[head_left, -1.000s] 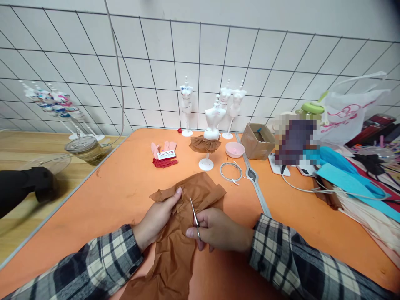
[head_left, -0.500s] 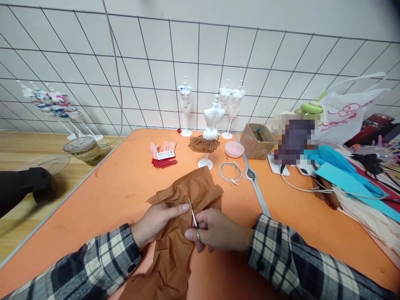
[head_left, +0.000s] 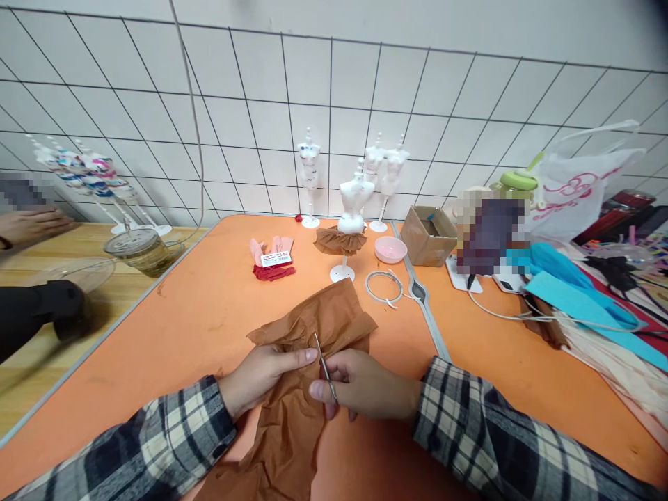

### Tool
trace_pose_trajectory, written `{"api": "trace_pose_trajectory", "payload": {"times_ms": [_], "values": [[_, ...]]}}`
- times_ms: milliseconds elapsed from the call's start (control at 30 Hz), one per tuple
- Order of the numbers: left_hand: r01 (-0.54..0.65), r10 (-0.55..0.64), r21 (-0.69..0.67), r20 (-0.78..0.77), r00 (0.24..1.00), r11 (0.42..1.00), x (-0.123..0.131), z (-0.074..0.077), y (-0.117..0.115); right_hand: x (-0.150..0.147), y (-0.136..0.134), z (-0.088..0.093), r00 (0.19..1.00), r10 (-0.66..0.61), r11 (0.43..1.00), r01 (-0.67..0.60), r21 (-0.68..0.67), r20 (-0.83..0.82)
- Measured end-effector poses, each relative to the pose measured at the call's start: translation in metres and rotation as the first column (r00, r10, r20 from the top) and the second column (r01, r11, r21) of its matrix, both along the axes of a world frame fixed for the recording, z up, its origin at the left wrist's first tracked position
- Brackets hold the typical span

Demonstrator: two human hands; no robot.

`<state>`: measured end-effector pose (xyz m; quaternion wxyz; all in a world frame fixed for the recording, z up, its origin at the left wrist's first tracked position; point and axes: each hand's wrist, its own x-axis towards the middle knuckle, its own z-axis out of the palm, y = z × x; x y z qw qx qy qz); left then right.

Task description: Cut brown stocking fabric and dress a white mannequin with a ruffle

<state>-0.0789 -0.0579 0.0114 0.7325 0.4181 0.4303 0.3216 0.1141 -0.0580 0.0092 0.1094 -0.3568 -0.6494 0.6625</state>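
Crumpled brown fabric [head_left: 287, 424] stretches from the lower edge of the view up to the middle of the orange table. My left hand [head_left: 266, 372] is closed on it, thumb on top near the blades. In my right hand [head_left: 360, 386] is a small pair of scissors [head_left: 324, 365], thumb and fingers around the handles. The blades look almost closed and point away from me over the fabric beside my left thumb. Just beyond stands a small white dress form [head_left: 356, 198] with a gathered brown ruffle [head_left: 340, 241] around its lower part.
A pink bowl [head_left: 391, 249], a coil of white cord [head_left: 384, 287] and a cardboard box [head_left: 428, 236] stand at the back right. Pink and red fabric pieces [head_left: 274, 271] lie left of the form. Another person's hand [head_left: 36, 226] shows at far left. Cables and cloth fill the right.
The scissor blades have come closer together over the fabric, and the fabric's upper part has shifted slightly. At far left, another person's hand has come into view.
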Motion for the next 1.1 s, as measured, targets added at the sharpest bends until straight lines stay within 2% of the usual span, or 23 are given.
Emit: {"api": "trace_pose_trajectory", "payload": {"times_ms": [167,333,400,500,567,700,833,967,1100], "values": [[0.02,-0.02,-0.01,0.044,0.999,1.0,0.0,0.001,-0.001,0.0,0.001,0.0,1.0,0.019,1.0,-0.019,0.02,0.008],[0.098,-0.097,-0.033,0.036,0.995,0.995,-0.001,0.0,-0.001,0.001,0.001,0.0,1.0,0.0,1.0,0.0,0.002,0.005],[0.087,-0.086,-0.022,0.043,0.995,0.996,0.0,0.001,-0.001,0.0,0.0,-0.001,1.0,-0.003,1.0,0.003,0.006,0.008],[0.014,-0.015,0.043,0.023,1.0,0.999,0.0,0.003,0.0,-0.001,0.0,-0.003,1.0,-0.006,1.0,0.006,0.001,0.005],[-0.071,0.082,0.148,-0.071,0.994,0.986,0.0,0.003,0.002,-0.002,0.0,-0.005,1.0,-0.005,1.0,0.005,-0.008,0.011],[-0.205,0.311,0.365,-0.261,0.914,0.908,-0.001,-0.001,0.006,-0.003,-0.001,-0.008,0.999,-0.003,1.0,0.003,-0.003,0.046],[-0.305,0.423,0.418,-0.226,0.877,0.856,0.003,-0.006,0.007,-0.003,-0.001,-0.009,0.998,0.002,1.0,-0.003,0.006,0.063],[-0.363,0.46,0.403,-0.173,0.871,0.84,0.006,-0.008,0.007,-0.003,-0.001,-0.009,0.998,0.004,1.0,-0.004,0.003,0.058],[-0.292,0.362,0.364,-0.14,0.922,0.885,0.005,-0.004,0.006,-0.003,-0.001,-0.007,0.999,0.012,1.0,-0.012,-0.003,0.051]]}}
